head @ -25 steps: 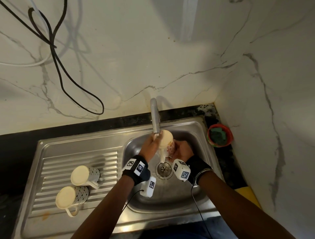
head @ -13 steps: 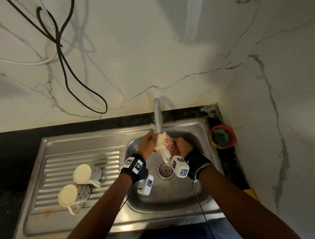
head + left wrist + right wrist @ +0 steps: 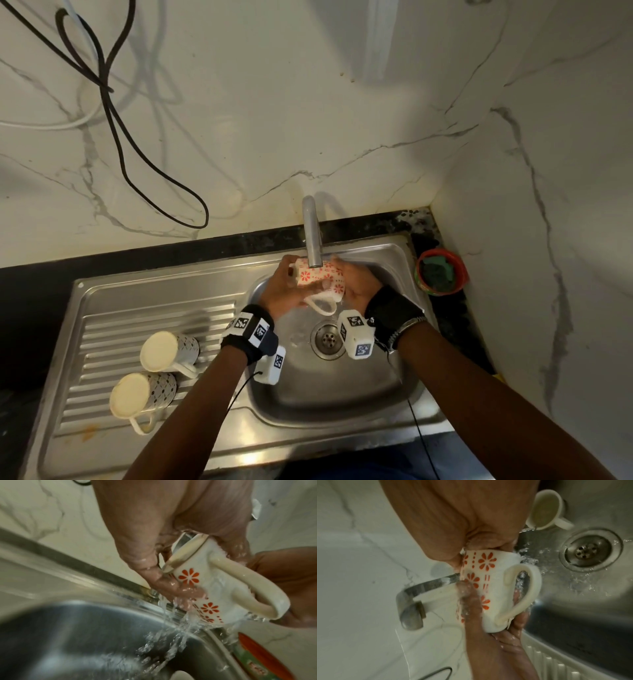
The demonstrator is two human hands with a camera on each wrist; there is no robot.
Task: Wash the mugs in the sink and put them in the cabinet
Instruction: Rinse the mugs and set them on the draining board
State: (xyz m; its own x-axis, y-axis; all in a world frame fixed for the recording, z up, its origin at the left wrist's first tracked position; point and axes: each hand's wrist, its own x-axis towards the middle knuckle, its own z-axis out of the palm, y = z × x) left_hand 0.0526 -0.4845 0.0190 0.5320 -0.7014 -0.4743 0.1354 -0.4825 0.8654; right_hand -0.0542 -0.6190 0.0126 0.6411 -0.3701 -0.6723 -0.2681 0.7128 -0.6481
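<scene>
On the left, two spotted mugs (image 3: 169,351) (image 3: 143,394) are being kept on their sides on the ridged draining board (image 3: 102,329), well apart from the running water. This is probably so that they are out of the way and can drip. Whether they are washed already cannot be told.

In the middle, the flower mug (image 3: 320,277) is being held on its side right under the tap (image 3: 312,236), over the sink (image 3: 342,394), so that the water is being poured over its wall. It is being gripped at one end by the left hand (image 3: 286,291), with fingers curled round it. The other end is being gripped by the right hand (image 3: 356,284). Two hands are likely being used because a wet mug is slippery.

On the right, a green scrubber is being kept in a red bowl (image 3: 442,274) near the sink.

From the head view, the whole counter is being shown. From the left wrist view, water is being seen running off the mug and its handle (image 3: 267,588). Only from the right wrist view is one more cup (image 3: 546,509) being shown, lying in the sink beside the drain (image 3: 590,549).
</scene>
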